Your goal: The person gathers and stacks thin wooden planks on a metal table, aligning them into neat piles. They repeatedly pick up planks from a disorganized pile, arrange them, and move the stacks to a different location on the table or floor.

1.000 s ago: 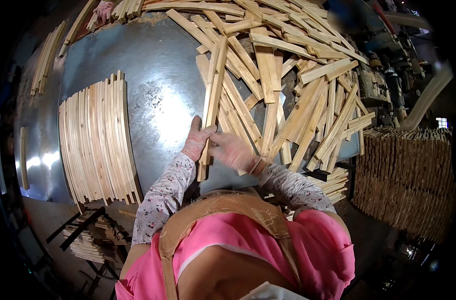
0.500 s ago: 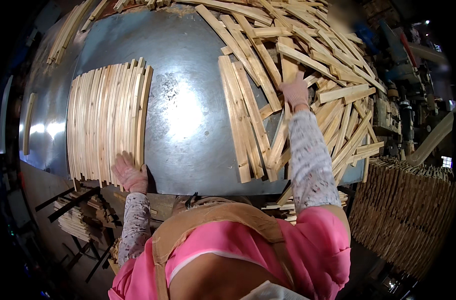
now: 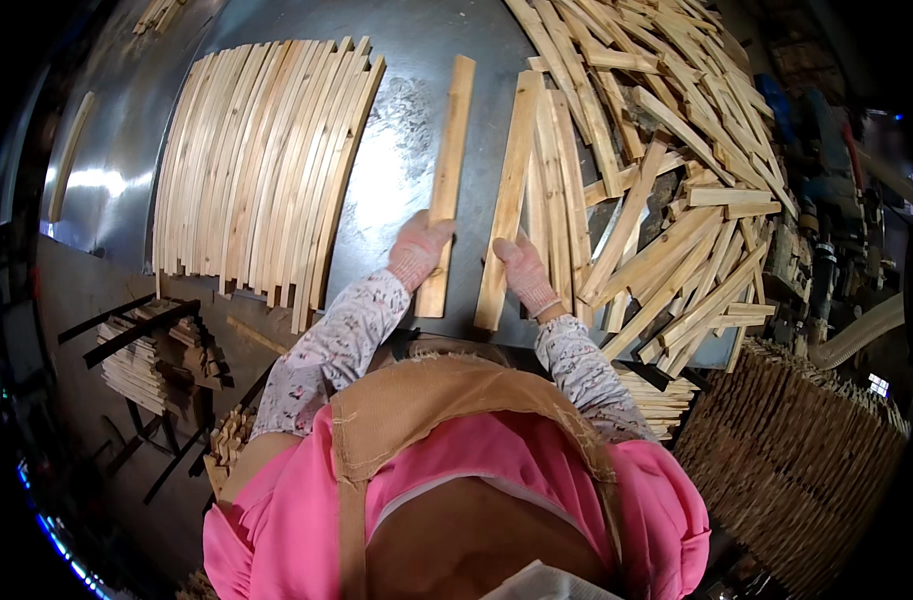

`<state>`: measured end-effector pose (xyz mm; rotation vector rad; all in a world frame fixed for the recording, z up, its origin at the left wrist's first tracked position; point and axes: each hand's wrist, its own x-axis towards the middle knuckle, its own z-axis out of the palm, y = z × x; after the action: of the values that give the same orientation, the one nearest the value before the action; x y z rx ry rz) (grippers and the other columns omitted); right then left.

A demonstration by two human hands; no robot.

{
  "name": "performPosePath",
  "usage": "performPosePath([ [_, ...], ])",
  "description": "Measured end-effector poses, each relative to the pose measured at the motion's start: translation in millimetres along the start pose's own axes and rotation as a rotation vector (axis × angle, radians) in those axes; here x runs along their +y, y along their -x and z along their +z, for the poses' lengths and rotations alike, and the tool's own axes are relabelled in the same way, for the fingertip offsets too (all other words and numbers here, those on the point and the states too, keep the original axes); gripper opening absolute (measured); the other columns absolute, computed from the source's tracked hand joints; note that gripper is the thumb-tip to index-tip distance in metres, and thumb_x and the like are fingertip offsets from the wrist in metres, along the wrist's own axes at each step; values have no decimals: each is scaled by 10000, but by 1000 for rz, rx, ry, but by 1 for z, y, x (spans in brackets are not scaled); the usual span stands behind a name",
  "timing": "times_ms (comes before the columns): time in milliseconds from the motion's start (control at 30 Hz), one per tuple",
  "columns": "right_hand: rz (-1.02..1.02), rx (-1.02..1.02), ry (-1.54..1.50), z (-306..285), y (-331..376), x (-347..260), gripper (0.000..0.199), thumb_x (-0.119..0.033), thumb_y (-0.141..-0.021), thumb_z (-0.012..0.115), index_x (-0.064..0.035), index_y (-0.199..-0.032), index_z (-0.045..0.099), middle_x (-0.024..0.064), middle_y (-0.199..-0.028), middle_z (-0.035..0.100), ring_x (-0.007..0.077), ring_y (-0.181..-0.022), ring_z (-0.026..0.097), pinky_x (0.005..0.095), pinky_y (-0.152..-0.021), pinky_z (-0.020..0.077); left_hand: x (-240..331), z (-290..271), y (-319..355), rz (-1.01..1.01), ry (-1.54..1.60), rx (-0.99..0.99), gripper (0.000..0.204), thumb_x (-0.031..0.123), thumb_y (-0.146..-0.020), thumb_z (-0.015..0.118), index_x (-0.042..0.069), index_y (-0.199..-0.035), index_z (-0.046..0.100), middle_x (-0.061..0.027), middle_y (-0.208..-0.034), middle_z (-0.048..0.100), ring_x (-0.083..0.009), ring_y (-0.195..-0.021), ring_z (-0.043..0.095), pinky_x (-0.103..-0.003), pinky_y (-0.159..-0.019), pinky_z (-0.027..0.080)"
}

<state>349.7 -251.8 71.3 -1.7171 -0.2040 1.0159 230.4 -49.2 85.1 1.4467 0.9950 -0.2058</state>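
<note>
My left hand (image 3: 421, 250), in a pinkish work glove, is closed around the lower part of a wooden strip (image 3: 452, 140) over the metal table. To its right, my gloved right hand (image 3: 524, 270) grips the lower end of a second wooden strip (image 3: 515, 150), thumb on its face. The two strips stand apart, both pointing away from me. Left of them lies a row of wooden strips (image 3: 257, 160), packed side by side. Right of my right hand, a few loose strips (image 3: 567, 180) lie lengthwise, next to a jumbled heap of strips (image 3: 677, 100).
Beneath everything is the metal tabletop (image 3: 402, 130), its front edge close to my body. A lone strip (image 3: 71, 155) rests at the far left. Below the table stand a black metal rack (image 3: 142, 330) with wood and, at right, a tall wood stack (image 3: 787, 450). Machinery (image 3: 827, 200) fills the right.
My left hand has left the packed row and moved right onto a strip. My right hand has come back from the heap, now holding another strip. The view has shifted.
</note>
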Motion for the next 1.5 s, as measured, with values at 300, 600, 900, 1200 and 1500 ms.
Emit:
performPosePath([
  [300, -153, -811, 1224, 221, 1, -51, 567, -409, -1091, 556, 33, -1434, 651, 241, -1204, 772, 377, -1059, 764, 533, -979, 613, -97, -131, 57, 318, -943, 434, 617, 495, -996, 637, 130, -1493, 653, -174, -1714, 396, -397, -1614, 303, -531, -1357, 162],
  [600, -229, 805, 1081, -54, 5, 9, 735, -447, -964, 737, 16, -1513, 579, 279, -1406, 676, 441, -1321, 635, 501, -1150, 495, -105, -136, 59, 409, -1060, 430, 689, 379, -948, 722, 158, -1583, 574, -184, -1729, 376, -390, -1589, 350, -560, -1334, 234],
  [900, -96, 594, 537, -48, 26, -17, 491, -365, -1017, 684, -28, -1374, 680, 251, -1217, 753, 458, -1180, 692, 484, -1032, 555, -17, 20, 23, 634, -407, -92, 694, 526, -1088, 504, 20, -1558, 574, -226, -1604, 591, -407, -1493, 538, -449, -1265, 385],
  [1200, -161, 706, 1056, -51, 44, 20, 647, -400, -920, 765, -83, -1466, 627, 249, -1340, 703, 451, -1217, 675, 540, -1052, 553, 15, -1, -20, -193, -486, 78, 671, 385, -1080, 631, -119, -1506, 515, -266, -1309, 698, -369, -1352, 642, -457, -1169, 506],
  [1500, 113, 451, 931, -67, 55, -12, 547, -424, -923, 750, -49, -1319, 711, 261, -1339, 677, 456, -1203, 686, 531, -1047, 543, -3, -103, 25, 361, -1325, 508, 883, 484, -959, 743, 105, -1678, 397, -224, -1681, 402, -363, -1597, 356, -575, -1334, 218],
])
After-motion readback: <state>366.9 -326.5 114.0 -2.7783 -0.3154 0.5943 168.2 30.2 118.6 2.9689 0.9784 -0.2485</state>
